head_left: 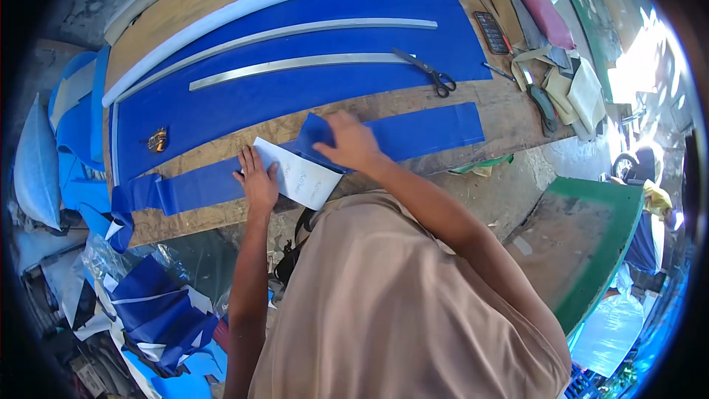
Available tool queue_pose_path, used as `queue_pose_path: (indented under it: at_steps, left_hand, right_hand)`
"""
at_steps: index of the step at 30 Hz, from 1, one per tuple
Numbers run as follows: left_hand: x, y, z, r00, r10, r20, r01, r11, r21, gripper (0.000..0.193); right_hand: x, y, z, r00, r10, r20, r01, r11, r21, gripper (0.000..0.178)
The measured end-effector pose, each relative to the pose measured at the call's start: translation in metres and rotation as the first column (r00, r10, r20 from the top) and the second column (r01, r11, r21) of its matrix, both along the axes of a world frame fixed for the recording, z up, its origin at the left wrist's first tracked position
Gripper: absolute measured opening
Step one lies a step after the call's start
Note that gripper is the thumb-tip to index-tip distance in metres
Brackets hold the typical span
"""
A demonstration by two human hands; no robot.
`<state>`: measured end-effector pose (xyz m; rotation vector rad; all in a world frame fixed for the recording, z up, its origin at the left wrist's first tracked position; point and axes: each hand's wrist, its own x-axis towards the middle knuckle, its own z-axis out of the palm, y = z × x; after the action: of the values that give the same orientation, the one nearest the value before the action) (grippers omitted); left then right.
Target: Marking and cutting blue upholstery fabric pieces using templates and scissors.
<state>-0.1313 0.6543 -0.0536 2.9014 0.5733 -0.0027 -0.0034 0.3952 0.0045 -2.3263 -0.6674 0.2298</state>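
Left hand: bare, flat, fingers parted, pressing down on a long blue strip and gripping nothing, thumb at the edge of a white piece. Right hand: bare, blurred, thumb apart from the curved fingers, over a darker blue folded section; whether it grips this cannot be told.

Items, left to right:

Light-blue padded pieces, beside the table.

Blue strip, lying along the table's near side, its left end crumpled and hanging over the edge.

Dark-blue bundle, white-edged, below the table.

Small orange-and-black object, on a broad blue sheet.

White roll, along the sheet's far side.

Metal straightedges, two: one longer, one shorter, on the sheet.

White piece, hand-marked, aslant across the strip between the hands.

Scissors, black, across the shorter straightedge's right end.

Phone, dark, near a pen.

Dark-handled tool, near the table's right end.

Green-edged panel, right of the person.
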Motion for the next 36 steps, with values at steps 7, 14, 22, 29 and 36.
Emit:
queue_pose_path:
  at_steps: [7, 14, 22, 29, 36]
  left_hand:
    - [0.003, -0.007, 0.016, 0.955, -0.056, 0.291, 0.061, 0.998, -0.009, 0.036]
    - [-0.005, 0.017, 0.028, 0.926, 0.297, 0.233, -0.118, 0.814, -0.568, 0.029]
    - [0.006, 0.024, -0.008, 0.902, 0.344, 0.262, -0.028, 0.651, -0.759, 0.057]
    - [0.007, 0.048, -0.02, 0.939, 0.265, 0.221, -0.084, 0.797, -0.599, 0.055]
    - [-0.004, 0.066, -0.007, 0.965, 0.238, 0.108, -0.194, 0.928, -0.318, 0.056]
  right_hand:
    - [0.017, 0.046, -0.006, 0.988, 0.114, -0.102, -0.133, 0.972, -0.195, 0.052]
    - [0.03, -0.072, 0.006, 0.933, -0.358, 0.039, 0.293, 0.817, 0.496, 0.034]
    - [0.07, -0.318, -0.024, 0.703, -0.611, -0.365, 0.711, 0.63, 0.314, 0.02]
    - [0.077, -0.355, -0.042, 0.77, -0.595, -0.231, 0.626, 0.774, 0.092, 0.033]
    - [0.081, -0.348, -0.029, 0.725, -0.662, -0.189, 0.684, 0.725, 0.08, 0.041]
